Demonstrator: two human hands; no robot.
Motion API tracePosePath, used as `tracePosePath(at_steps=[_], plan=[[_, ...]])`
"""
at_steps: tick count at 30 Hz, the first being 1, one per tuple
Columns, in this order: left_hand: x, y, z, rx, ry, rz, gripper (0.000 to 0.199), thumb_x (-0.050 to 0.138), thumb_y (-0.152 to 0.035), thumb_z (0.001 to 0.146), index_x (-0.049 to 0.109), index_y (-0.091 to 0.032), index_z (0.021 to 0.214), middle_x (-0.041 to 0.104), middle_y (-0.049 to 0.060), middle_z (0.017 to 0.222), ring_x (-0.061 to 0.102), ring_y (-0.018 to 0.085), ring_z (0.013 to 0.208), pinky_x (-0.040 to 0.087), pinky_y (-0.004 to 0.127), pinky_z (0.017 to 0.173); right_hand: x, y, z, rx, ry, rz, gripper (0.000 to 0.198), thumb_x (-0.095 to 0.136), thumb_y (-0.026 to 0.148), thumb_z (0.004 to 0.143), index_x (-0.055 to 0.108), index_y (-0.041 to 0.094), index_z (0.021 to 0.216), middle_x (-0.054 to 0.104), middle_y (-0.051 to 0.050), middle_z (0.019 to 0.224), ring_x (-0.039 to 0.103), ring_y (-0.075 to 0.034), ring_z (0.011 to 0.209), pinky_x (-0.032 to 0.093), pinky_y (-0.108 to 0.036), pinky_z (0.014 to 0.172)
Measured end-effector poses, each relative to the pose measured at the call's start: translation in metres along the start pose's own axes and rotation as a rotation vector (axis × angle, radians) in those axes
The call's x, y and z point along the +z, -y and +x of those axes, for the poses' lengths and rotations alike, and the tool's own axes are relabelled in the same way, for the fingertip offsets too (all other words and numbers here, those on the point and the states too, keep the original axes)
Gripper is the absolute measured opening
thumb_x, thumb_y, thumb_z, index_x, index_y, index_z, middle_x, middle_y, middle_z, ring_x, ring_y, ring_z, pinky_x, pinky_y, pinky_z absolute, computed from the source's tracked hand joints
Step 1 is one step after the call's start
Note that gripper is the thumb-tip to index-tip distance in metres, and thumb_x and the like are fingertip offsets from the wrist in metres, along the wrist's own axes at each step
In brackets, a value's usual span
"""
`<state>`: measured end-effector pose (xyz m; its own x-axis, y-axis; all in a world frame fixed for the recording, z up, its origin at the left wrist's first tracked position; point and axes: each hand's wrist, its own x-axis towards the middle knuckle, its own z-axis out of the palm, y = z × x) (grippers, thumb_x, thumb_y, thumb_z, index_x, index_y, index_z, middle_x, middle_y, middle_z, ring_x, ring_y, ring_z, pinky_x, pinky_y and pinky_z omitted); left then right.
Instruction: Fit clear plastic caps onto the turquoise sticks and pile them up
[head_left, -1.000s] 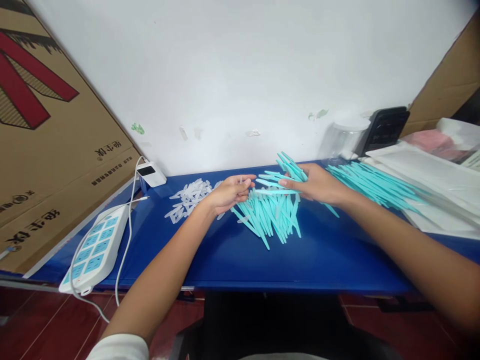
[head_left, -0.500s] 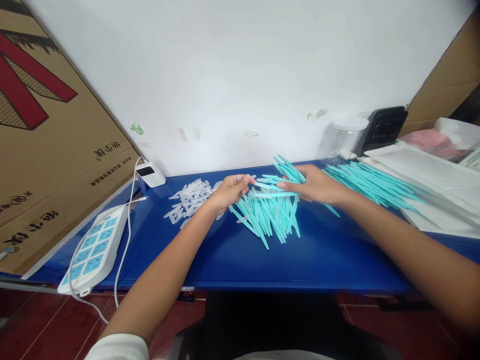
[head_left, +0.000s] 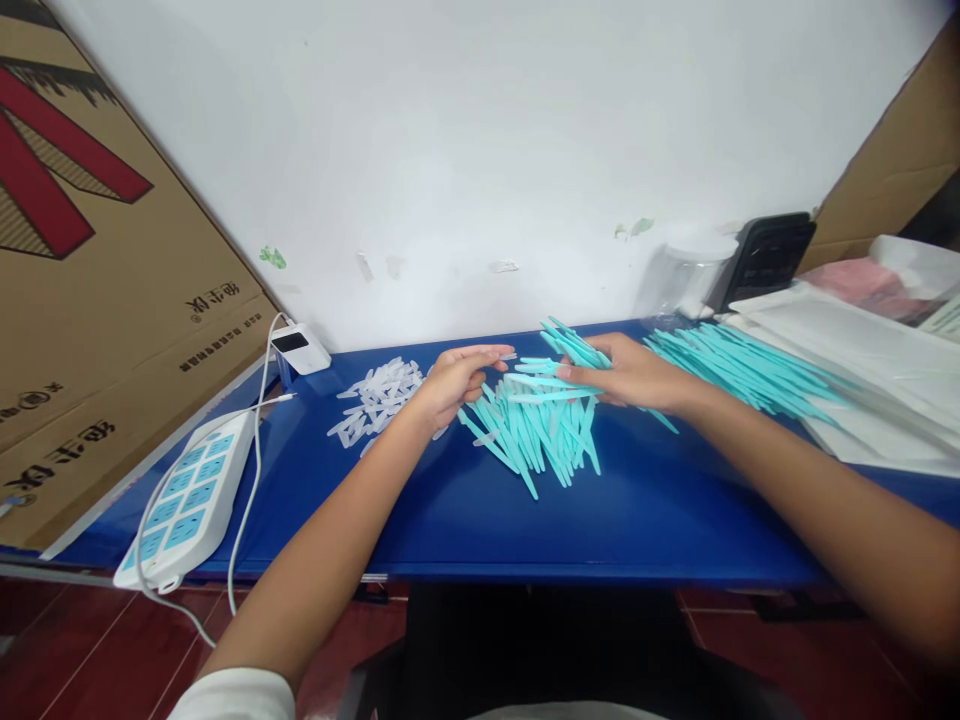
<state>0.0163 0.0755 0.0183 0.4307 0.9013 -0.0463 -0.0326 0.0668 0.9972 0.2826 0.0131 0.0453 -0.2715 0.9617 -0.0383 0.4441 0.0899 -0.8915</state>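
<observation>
My left hand (head_left: 461,382) is closed, its fingertips pinching a small clear plastic cap (head_left: 508,356). Just to its right, my right hand (head_left: 626,372) is wrapped round several slim turquoise plastic sticks (head_left: 574,345), which fan out toward the left; some of the held ones have pale, clear-looking ends. Beneath both hands lies a loose heap of turquoise sticks (head_left: 544,440), a few with clear caps on their ends. A pile of clear caps (head_left: 382,395) is left of my left hand, partly hidden by the wrist.
More turquoise sticks (head_left: 750,370) lie at the right beside white trays (head_left: 847,350). A clear jar (head_left: 690,275) and a black stand (head_left: 765,255) are at the wall. On the left are a power strip (head_left: 191,490), a cable (head_left: 251,500), a small white device (head_left: 301,348) and a cardboard box (head_left: 112,350).
My left fingers have moved slightly apart from the held sticks and stretched, showing the clear cap at their tips. My right hand stays nearly in place, its sticks shifted slightly.
</observation>
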Motion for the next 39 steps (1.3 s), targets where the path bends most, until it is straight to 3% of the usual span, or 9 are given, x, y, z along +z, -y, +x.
tracePosePath(at_steps=[5,10,17,24,28,31,33,36,39], plan=[[0.002,-0.001,-0.003,0.072,0.033,0.091,0.037,0.079,-0.040,0.086,0.081,-0.023,0.119,0.075,0.009,0.109,0.020,0.004,0.049,0.013,0.025,0.044,0.001,0.005,-0.002,0.052,-0.033,-0.007,0.043,0.081,0.061,0.081,0.068,0.023,0.093,0.072,-0.005,0.078,0.059,-0.016,0.056,0.038,-0.026,0.047],[0.005,-0.001,-0.005,0.123,0.027,0.222,0.046,0.079,-0.051,0.087,0.080,-0.023,0.124,0.077,0.010,0.115,0.023,0.004,0.050,0.017,0.026,0.046,0.001,0.006,-0.001,0.058,-0.036,0.006,0.036,0.081,0.056,0.082,0.071,0.023,0.094,0.074,-0.005,0.079,0.063,-0.018,0.059,0.042,-0.027,0.049],[0.003,-0.007,-0.007,0.218,0.022,0.354,0.041,0.078,-0.047,0.091,0.081,-0.017,0.118,0.080,0.015,0.111,0.065,0.014,0.078,0.044,0.024,0.064,0.000,0.003,-0.001,0.040,-0.016,0.008,0.039,0.081,0.058,0.082,0.071,0.022,0.093,0.076,-0.008,0.079,0.061,-0.018,0.058,0.038,-0.027,0.045],[0.002,-0.006,-0.008,0.253,0.062,0.373,0.037,0.079,-0.044,0.090,0.082,-0.015,0.113,0.081,0.015,0.109,0.074,0.022,0.100,0.054,0.030,0.085,-0.002,0.001,-0.001,0.031,-0.005,-0.004,0.036,0.083,0.054,0.080,0.073,0.022,0.095,0.076,-0.006,0.080,0.063,-0.018,0.058,0.037,-0.026,0.045],[0.004,-0.004,-0.009,0.233,0.079,0.396,0.038,0.081,-0.045,0.088,0.083,-0.017,0.113,0.082,0.014,0.107,0.075,0.025,0.101,0.056,0.034,0.086,0.000,0.004,-0.002,0.042,0.036,-0.009,0.034,0.083,0.050,0.081,0.073,0.022,0.097,0.077,-0.005,0.079,0.067,-0.020,0.064,0.039,-0.026,0.047],[0.006,-0.007,-0.011,0.204,0.088,0.379,0.037,0.081,-0.045,0.088,0.082,-0.019,0.114,0.082,0.013,0.101,0.073,0.022,0.091,0.055,0.032,0.079,0.002,0.009,-0.005,0.016,0.063,0.005,0.034,0.083,0.049,0.080,0.072,0.022,0.097,0.077,-0.007,0.083,0.072,-0.023,0.074,0.041,-0.025,0.048],[0.006,-0.009,-0.013,0.176,0.086,0.365,0.036,0.082,-0.046,0.088,0.081,-0.019,0.113,0.079,0.009,0.084,0.066,0.015,0.069,0.051,0.028,0.067,0.003,0.010,-0.006,-0.002,0.068,0.008,0.036,0.084,0.050,0.078,0.072,0.022,0.095,0.077,-0.007,0.084,0.072,-0.023,0.074,0.039,-0.024,0.047],[0.007,-0.011,-0.014,0.127,0.076,0.343,0.034,0.085,-0.048,0.084,0.077,-0.018,0.099,0.057,-0.004,0.055,0.034,0.006,0.045,0.032,0.023,0.049,0.003,0.009,-0.006,-0.014,0.079,0.010,0.039,0.084,0.054,0.078,0.070,0.022,0.094,0.077,-0.006,0.085,0.071,-0.021,0.070,0.038,-0.024,0.046],[0.007,-0.008,-0.014,0.078,0.087,0.282,0.037,0.087,-0.050,0.081,0.071,-0.018,0.090,0.046,-0.007,0.051,0.020,0.004,0.044,0.016,0.024,0.046,0.004,0.005,-0.005,-0.057,0.112,0.020,0.042,0.082,0.058,0.079,0.068,0.021,0.094,0.074,-0.005,0.079,0.065,-0.017,0.061,0.035,-0.024,0.045]])
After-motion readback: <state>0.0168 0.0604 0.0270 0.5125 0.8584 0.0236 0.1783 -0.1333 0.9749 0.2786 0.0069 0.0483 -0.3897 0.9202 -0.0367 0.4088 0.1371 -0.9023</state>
